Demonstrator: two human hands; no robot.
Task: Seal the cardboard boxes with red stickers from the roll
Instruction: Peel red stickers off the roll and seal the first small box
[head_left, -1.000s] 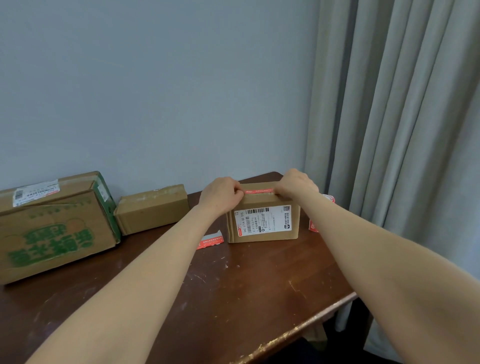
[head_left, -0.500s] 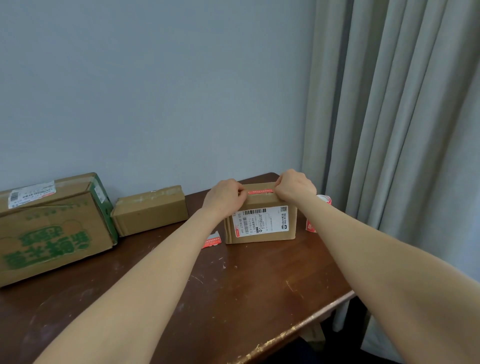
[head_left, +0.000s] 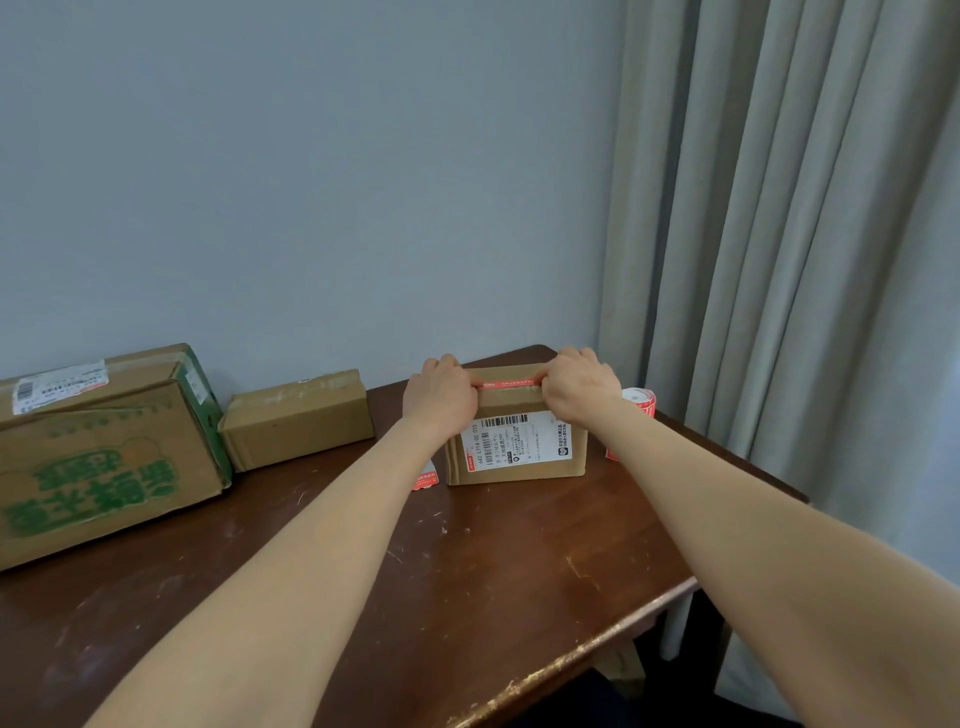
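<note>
L hand (head_left: 439, 397) & R hand (head_left: 579, 387) sit atop small box (head_left: 519, 457) w/ shipping label, curled fingers holding ends of red sticker (head_left: 509, 383) across its top. Sticker roll (head_left: 641, 402) just R of it (partly behind R wrist). Plain box (head_left: 298, 415) & green-print box (head_left: 98, 457) at L on table (head_left: 467, 582).

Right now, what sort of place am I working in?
Likely a room at home used for packing parcels: a scuffed wooden table against a plain wall, a long curtain, and a cardboard box with a shipping label.
</note>
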